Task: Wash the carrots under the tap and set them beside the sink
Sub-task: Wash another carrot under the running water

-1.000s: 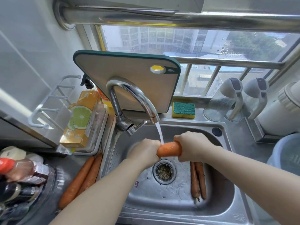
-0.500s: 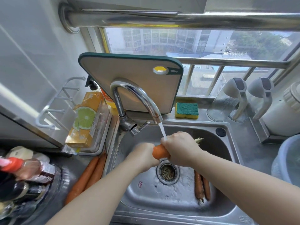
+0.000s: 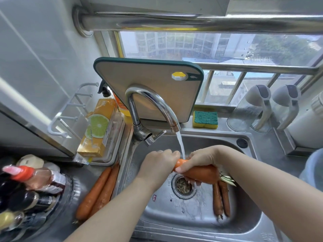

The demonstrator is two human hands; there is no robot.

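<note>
Water runs from the curved steel tap (image 3: 157,105) into the steel sink (image 3: 201,222). Both hands hold one orange carrot (image 3: 201,172) under the stream, above the drain (image 3: 183,185). My left hand (image 3: 159,165) is closed around its narrow end. My right hand (image 3: 201,158) grips its middle, and the thick stem end pokes out to the right. Two dirtier carrots (image 3: 221,198) lie in the basin to the right of the drain. Two wet carrots (image 3: 99,187) lie side by side on the counter left of the sink.
A cutting board (image 3: 150,88) leans behind the tap, with a green-yellow sponge (image 3: 205,119) beside it. A tray with an orange lime-print box (image 3: 97,130) stands left of the tap. Bottles (image 3: 22,189) crowd the near left. Clear jugs (image 3: 253,109) and a blue tub (image 3: 312,170) stand right.
My right hand has slid along the carrot toward its stem end and the carrot has tilted, its thick end now lower on the right. The camera has moved closer over the sink.
</note>
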